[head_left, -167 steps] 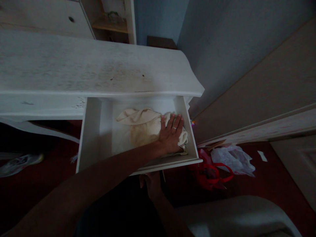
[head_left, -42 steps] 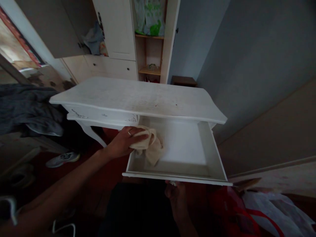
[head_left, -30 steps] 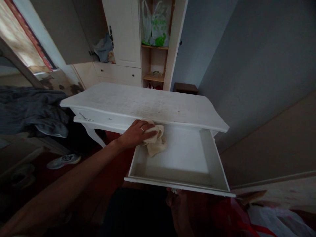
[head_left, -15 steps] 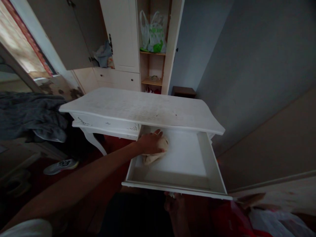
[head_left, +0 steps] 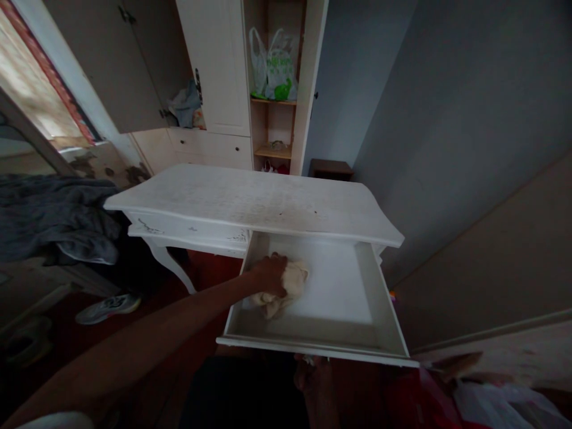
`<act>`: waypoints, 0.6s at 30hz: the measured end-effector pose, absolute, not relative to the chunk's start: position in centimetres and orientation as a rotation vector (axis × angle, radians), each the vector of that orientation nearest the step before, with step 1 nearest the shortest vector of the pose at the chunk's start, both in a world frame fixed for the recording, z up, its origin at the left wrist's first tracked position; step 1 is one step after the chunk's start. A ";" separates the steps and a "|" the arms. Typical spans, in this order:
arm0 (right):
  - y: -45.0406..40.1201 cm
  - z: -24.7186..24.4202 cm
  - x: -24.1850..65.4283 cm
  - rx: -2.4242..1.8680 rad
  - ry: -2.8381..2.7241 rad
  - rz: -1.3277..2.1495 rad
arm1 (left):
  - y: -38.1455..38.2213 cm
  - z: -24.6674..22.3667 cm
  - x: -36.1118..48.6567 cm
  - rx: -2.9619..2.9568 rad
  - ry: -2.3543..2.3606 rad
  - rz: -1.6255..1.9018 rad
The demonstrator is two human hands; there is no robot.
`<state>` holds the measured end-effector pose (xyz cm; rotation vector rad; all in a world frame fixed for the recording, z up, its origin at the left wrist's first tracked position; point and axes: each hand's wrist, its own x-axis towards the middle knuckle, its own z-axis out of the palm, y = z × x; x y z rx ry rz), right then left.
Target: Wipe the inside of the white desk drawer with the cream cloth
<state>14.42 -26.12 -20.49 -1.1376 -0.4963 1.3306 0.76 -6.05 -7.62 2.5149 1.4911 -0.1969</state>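
Observation:
A white desk (head_left: 214,190) stands before me with its right drawer (head_left: 344,280) pulled out. Inside the drawer, toward its left side, my left hand (head_left: 270,274) is closed on a crumpled cream cloth (head_left: 295,280) pressed to the drawer bottom. My right hand (head_left: 310,375) is low in front, just below the drawer's front edge. Its fingers are curled around a small pale thing that I cannot make out in the shadow.
Behind the desk is a white wardrobe (head_left: 227,77) with open doors and a plastic bag (head_left: 281,74) on a shelf. Grey clothing (head_left: 58,214) lies at left, above a shoe (head_left: 109,308) on the floor. A grey wall (head_left: 469,119) rises at right; bags (head_left: 496,405) lie low right.
My left hand has drawn the cloth a little toward the drawer's front, with its fingers more curled now. My right hand stays at the drawer front.

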 end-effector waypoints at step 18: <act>-25.3 -22.1 15.3 -1.058 -0.472 1.393 | -0.5 9.4 1.6 2.818 1.663 1.251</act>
